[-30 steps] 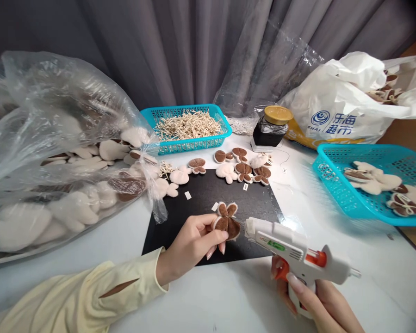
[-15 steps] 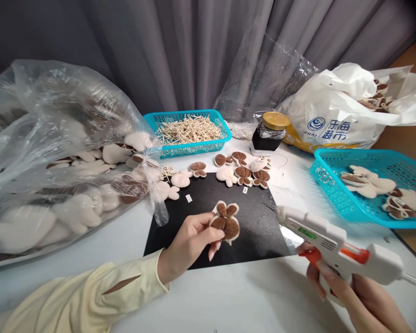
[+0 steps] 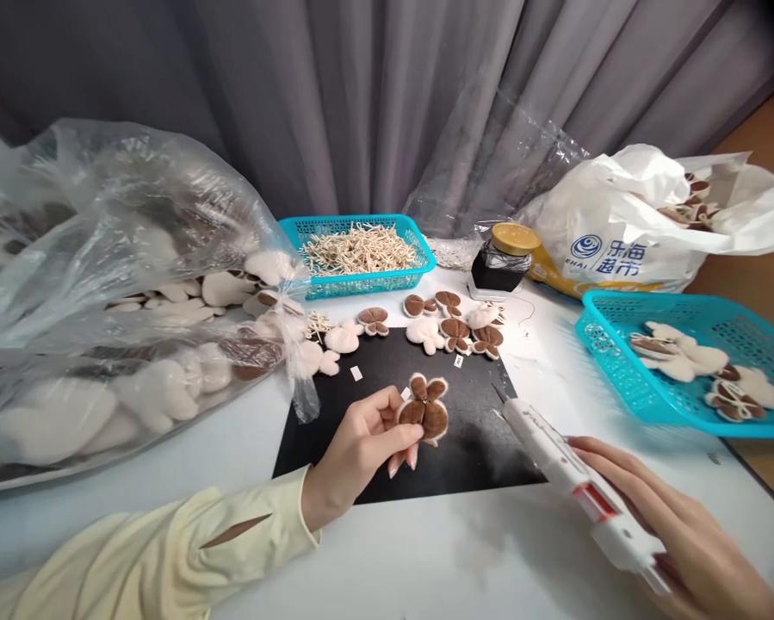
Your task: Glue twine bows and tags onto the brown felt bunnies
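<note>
My left hand point(image 3: 367, 448) pinches a small brown plush bunny-shaped piece point(image 3: 433, 415) with a cream fuzzy edge between thumb and fingers, above a black mat point(image 3: 470, 465). Its two ears point up, and its brown side faces me. At the right, my right hand point(image 3: 664, 508) is on a white hot glue gun point(image 3: 554, 456) with an orange-red part. The gun is turned so its top shows; its tip points up and left at the mat's right edge. The hand hides its handle, and the fingers stretch along its side.
Several bunny pieces point(image 3: 455, 334) lie along the mat's back edge. Small white labels point(image 3: 356, 373) lie nearby. Left stands a clear bag point(image 3: 134, 215) of pieces; behind, a blue basket point(image 3: 367, 284) of cream bows and a jar point(image 3: 503, 258). Right are another basket point(image 3: 625, 379) and a white bag point(image 3: 606, 207).
The glue gun has moved left and lower and rolled from its side view to show its top. My right hand's fingers have straightened. The left hand keeps the bunny piece nearly in place.
</note>
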Motion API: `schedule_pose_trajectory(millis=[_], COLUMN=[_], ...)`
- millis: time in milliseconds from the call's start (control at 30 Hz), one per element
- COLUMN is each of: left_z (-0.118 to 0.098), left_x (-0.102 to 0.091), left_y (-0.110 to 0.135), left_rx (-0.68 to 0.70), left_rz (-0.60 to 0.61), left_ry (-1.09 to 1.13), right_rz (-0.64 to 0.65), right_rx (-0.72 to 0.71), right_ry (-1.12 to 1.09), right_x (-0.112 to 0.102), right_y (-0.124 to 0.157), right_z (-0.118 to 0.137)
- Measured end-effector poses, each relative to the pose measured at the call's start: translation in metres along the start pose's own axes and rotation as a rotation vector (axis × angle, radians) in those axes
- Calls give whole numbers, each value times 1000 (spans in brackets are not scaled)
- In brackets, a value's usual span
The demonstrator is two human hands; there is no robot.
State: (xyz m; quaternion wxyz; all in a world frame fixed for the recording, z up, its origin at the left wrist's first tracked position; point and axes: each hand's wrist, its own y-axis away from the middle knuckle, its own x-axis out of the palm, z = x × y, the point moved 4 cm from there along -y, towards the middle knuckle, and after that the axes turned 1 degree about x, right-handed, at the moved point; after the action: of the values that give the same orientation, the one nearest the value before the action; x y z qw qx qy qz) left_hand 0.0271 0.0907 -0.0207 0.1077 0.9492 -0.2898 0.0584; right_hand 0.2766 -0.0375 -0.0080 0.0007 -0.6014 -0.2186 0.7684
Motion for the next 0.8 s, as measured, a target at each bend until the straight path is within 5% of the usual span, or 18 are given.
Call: schedule_pose_trajectory(millis=[167, 467, 633, 800], left_z=[-3, -3, -1, -2], left_x=[3, 9, 11, 16], left_y=[1, 1, 5, 11], left_rx=[14, -53, -38, -10], left_rz=[13, 118, 143, 172], left_ry=[49, 49, 25, 71], right_rz=[-10, 148, 124, 8], right_rx=[-179, -115, -280, -324], right_ry=[226, 112, 209, 127], right_x=[9, 36, 9, -21], right_y=[-16, -13, -37, -115], right_z=[-25, -80, -65, -11])
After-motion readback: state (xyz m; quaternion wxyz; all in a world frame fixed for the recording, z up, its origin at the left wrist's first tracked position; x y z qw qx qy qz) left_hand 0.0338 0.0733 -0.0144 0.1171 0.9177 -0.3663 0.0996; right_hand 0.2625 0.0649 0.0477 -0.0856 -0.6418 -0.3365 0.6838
